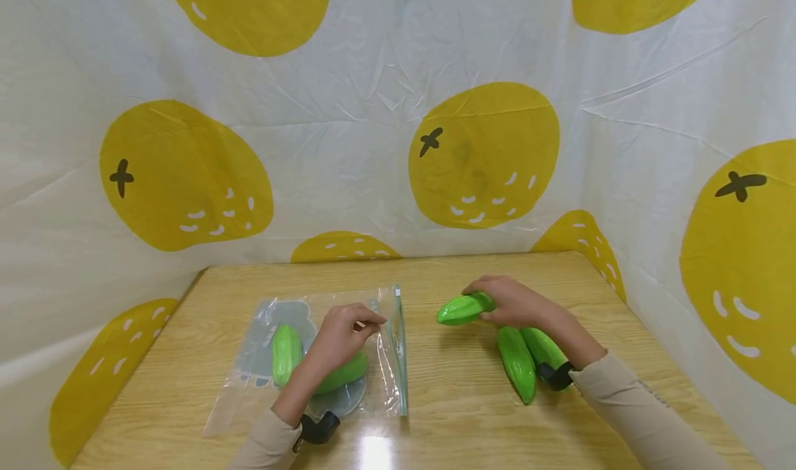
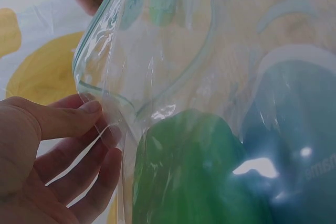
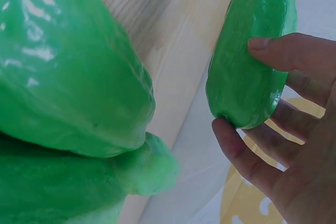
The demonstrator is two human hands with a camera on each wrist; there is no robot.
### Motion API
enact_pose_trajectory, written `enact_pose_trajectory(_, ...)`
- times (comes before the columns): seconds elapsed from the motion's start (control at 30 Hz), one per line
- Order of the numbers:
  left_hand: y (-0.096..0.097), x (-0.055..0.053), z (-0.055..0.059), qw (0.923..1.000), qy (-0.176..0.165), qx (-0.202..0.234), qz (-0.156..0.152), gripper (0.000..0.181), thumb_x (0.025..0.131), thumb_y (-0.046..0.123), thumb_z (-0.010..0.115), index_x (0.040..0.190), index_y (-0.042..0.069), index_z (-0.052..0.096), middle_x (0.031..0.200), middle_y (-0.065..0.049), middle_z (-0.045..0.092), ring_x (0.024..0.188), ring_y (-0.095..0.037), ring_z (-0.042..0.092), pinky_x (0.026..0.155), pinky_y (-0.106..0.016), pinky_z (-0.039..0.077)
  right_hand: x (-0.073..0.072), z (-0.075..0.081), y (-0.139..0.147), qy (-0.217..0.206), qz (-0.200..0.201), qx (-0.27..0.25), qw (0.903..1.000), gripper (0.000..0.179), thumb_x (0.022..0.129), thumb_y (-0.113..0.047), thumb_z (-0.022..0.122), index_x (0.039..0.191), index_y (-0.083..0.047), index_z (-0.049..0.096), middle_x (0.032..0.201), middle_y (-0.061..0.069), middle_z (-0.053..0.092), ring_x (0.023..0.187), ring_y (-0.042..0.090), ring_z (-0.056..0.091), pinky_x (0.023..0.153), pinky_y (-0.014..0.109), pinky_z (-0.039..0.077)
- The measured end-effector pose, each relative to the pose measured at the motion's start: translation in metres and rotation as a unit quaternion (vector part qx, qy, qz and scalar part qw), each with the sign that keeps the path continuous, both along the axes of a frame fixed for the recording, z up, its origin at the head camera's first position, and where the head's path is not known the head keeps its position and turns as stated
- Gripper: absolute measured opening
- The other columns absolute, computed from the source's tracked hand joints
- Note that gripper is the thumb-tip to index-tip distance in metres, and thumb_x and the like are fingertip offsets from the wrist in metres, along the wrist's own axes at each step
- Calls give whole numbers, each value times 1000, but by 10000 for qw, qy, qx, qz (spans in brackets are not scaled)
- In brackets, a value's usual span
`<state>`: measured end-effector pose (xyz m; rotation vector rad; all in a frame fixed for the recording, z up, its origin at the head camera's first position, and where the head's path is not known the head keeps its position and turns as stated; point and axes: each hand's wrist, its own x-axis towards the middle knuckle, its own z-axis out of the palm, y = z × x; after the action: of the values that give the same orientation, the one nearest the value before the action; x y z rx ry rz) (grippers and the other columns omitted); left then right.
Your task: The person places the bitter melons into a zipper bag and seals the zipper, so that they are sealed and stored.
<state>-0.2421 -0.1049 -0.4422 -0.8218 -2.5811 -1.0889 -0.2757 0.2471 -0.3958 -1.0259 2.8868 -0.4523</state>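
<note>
A clear zip bag [image 1: 384, 394] lies flat on the table, its green-blue zip edge facing right. Inside it are two glossy green toy cucumbers, one upright in view [image 1: 287, 354] and one slanted [image 1: 343, 374], partly behind the left forearm. My left hand [image 1: 342, 332] pinches the bag's film near its mouth between thumb and fingers, as the left wrist view shows. To the right of the bag, my right hand [image 1: 513, 303] grips another toy cucumber [image 1: 461, 309], thumb on one side and fingers on the other, its tip pointing left toward the bag.
Two more toy cucumbers, a near one [image 1: 517, 365] and its neighbour [image 1: 542, 348], lie side by side under the right forearm. The wooden table [image 1: 448, 387] ends at a white curtain [image 1: 348, 180] with yellow fruit prints along its back and sides.
</note>
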Motion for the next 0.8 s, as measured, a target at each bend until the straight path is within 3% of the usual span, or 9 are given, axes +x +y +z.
enact_pose_trajectory(0.27, -1, 0, -1, 10000, -1, 22, -1, 16, 89, -2, 76, 99, 9, 82, 94, -5, 80, 84, -18, 76, 73, -15, 60, 0, -1, -8, -145, 44, -16, 9999, 48, 88, -7, 76, 134, 1, 63, 133, 20, 67, 124, 39, 62, 106, 57, 51)
enact_pose_trajectory(0.5, -1, 1, -1, 10000, 2, 15, 5, 16, 89, -2, 75, 99, 9, 82, 93, -5, 80, 83, -17, 75, 73, -15, 60, 3, -2, -16, -53, 277, -89, 9996, 44, 87, -7, 76, 129, 1, 66, 127, 17, 70, 118, 35, 66, 100, 52, 55)
enact_pose_trajectory(0.8, 0, 1, 0, 10000, 8, 12, -7, 16, 90, -2, 75, 99, 8, 82, 94, -6, 80, 84, -18, 76, 73, -15, 60, 2, -6, -24, -193, 201, -21, 9996, 44, 89, -8, 76, 131, 1, 66, 130, 17, 69, 120, 34, 65, 102, 52, 55)
